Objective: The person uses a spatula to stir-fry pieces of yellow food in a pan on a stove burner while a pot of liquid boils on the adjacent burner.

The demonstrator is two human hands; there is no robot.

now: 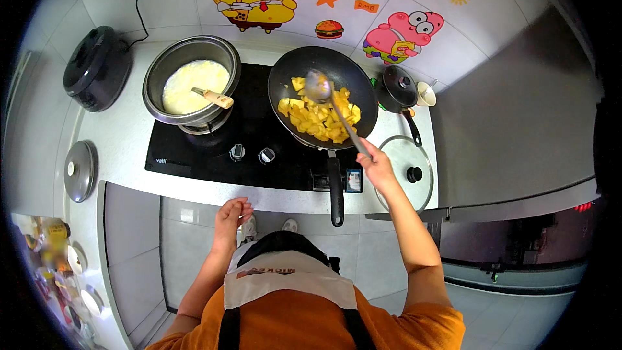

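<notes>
My right hand point(376, 166) is closed around the handle of a metal ladle point(346, 125). The ladle's bowl rests over yellow sliced food point(316, 119), perhaps potato, in a black wok point(347, 70). That wok sits on the right burner, its black handle point(336, 189) sticking out past the counter's front edge. My left hand point(234, 215) hangs near that edge with fingers curled and nothing visible in it. On the left burner stands a metal pot point(158, 65) of pale, milky food point(192, 82). A utensil with a light wooden handle point(217, 98) leans in it.
The black gas cooktop point(194, 155) has two knobs at its front. Right of the wok lie a glass lid point(401, 194) and a small lidded black saucepan point(396, 88), beside a white cup point(425, 95). Leftward are a black cooker point(97, 70) and a metal lid point(80, 175).
</notes>
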